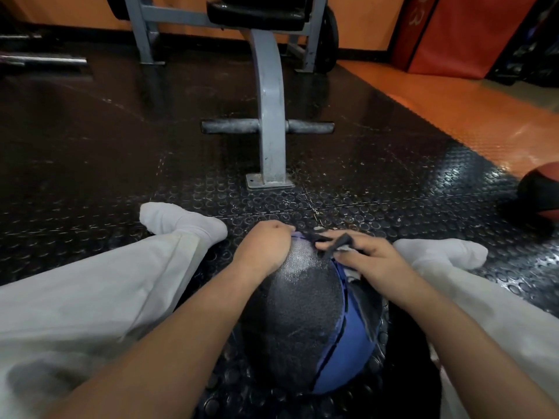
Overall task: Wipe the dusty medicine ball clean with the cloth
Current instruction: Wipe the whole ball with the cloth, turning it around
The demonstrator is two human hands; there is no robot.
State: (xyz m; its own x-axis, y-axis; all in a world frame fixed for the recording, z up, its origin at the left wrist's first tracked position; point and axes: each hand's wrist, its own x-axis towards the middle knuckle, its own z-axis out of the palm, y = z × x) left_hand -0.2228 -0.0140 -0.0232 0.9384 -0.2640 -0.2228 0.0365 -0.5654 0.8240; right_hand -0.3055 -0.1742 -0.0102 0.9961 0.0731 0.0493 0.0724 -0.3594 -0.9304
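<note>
A black and blue medicine ball (305, 322) sits on the floor between my legs, with pale dust on its black textured panel. My left hand (263, 249) cups the ball's far left side, fingers curled over its top edge. My right hand (360, 255) presses a dark grey cloth (335, 243) against the ball's upper right, with the cloth bunched between its fingers. Part of the cloth is hidden under that hand.
I sit on a black studded rubber floor (378, 182) with my legs in light trousers and white socks (181, 222) spread to both sides. A grey bench frame (270, 131) stands just ahead. A red and black ball (541, 192) lies at the right, by an orange floor strip.
</note>
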